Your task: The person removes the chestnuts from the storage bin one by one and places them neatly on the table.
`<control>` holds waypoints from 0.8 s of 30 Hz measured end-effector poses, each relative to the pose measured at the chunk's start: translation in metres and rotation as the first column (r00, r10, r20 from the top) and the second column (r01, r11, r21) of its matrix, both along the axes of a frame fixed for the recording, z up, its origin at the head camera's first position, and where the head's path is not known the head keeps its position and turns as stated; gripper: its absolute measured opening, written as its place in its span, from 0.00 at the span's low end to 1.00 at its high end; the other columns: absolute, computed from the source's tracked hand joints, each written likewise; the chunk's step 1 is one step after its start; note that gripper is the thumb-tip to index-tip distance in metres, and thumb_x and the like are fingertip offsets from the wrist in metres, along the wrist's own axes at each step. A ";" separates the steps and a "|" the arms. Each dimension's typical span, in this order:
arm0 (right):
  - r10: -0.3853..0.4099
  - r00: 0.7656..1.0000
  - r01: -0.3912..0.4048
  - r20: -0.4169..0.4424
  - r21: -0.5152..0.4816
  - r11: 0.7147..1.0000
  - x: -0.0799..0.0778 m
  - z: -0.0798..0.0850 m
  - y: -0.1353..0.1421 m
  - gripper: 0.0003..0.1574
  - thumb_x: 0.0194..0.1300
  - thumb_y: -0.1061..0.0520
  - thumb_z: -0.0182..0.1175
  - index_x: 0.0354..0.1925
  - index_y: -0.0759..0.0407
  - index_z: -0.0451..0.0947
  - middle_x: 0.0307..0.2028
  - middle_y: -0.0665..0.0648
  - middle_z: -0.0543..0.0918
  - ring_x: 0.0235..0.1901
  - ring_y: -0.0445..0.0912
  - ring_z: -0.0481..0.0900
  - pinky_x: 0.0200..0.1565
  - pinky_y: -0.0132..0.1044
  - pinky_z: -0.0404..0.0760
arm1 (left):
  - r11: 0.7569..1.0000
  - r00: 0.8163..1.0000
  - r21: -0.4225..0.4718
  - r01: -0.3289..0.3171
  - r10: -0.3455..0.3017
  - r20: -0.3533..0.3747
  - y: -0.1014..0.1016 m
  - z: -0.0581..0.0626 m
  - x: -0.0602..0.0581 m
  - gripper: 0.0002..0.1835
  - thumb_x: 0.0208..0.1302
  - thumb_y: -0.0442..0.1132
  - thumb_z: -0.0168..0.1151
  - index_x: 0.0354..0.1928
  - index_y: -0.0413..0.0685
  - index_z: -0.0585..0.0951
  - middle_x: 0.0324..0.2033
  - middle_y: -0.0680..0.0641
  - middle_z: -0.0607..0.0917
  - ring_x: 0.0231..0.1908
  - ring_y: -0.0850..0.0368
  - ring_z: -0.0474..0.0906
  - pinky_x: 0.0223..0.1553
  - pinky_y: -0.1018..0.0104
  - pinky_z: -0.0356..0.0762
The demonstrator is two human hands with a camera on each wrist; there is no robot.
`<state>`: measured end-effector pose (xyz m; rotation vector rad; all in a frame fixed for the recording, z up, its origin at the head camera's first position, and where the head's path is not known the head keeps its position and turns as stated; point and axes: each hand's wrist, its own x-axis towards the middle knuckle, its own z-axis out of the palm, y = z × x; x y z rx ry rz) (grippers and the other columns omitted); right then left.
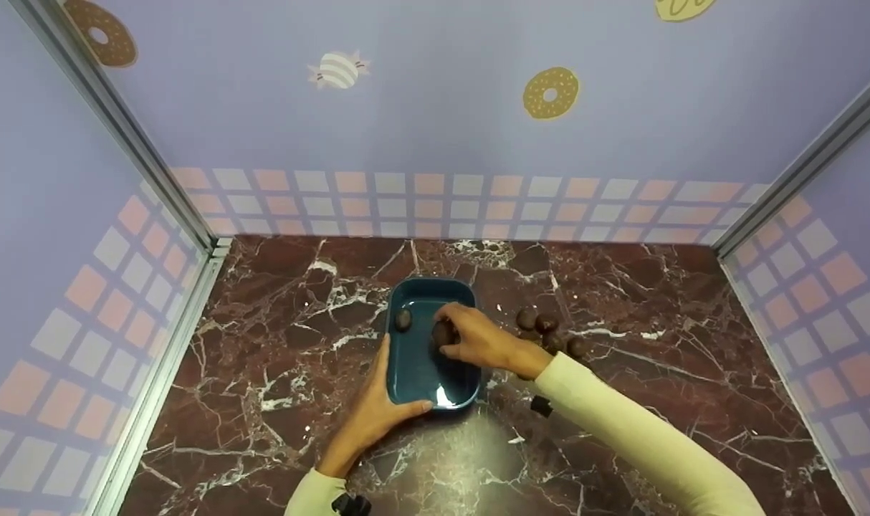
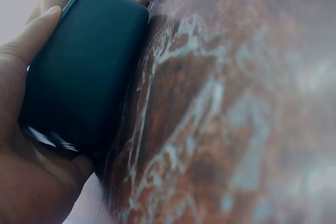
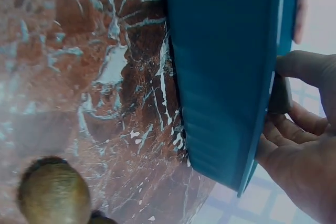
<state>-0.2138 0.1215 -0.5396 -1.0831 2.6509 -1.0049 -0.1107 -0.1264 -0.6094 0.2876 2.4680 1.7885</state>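
Note:
A deep blue-green rectangular dish stands on the marbled tabletop. My left hand holds its near left corner, the thumb along the near rim and the fingers up the left side; the dish's outer wall fills that palm in the left wrist view. Over the dish's inside, my right hand pinches a brown chestnut-like nut between thumb and fingers. The right wrist view shows that nut partly hidden behind the rim. Another brown nut lies in the dish near its left wall.
To the right of the dish sits a cluster of several brown nuts, partly behind the right wrist. Patterned lilac panels enclose the back and both sides, with a metal rail along the table's left edge.

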 end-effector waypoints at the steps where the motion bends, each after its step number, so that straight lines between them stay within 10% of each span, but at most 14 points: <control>1: -0.009 1.000 0.009 0.001 -0.016 1.000 0.002 0.001 0.002 0.30 0.67 0.63 0.76 0.63 0.69 0.77 0.54 0.65 0.84 0.50 0.56 0.86 0.53 0.49 0.88 | 1.000 1.000 0.007 -0.002 0.002 -0.001 0.000 0.000 0.000 0.78 0.51 0.50 0.91 0.91 0.46 0.41 0.88 0.33 0.44 0.86 0.32 0.44 0.82 0.32 0.46; 24: -0.181 0.984 0.173 -0.004 -0.260 0.950 0.022 0.000 0.064 0.30 0.62 0.67 0.80 0.61 0.67 0.83 0.51 0.61 0.86 0.46 0.52 0.89 0.51 0.45 0.91 | 0.999 1.000 -0.040 -0.025 0.025 -0.001 0.000 0.002 0.003 0.78 0.50 0.50 0.91 0.91 0.48 0.43 0.88 0.33 0.46 0.85 0.31 0.47 0.82 0.32 0.47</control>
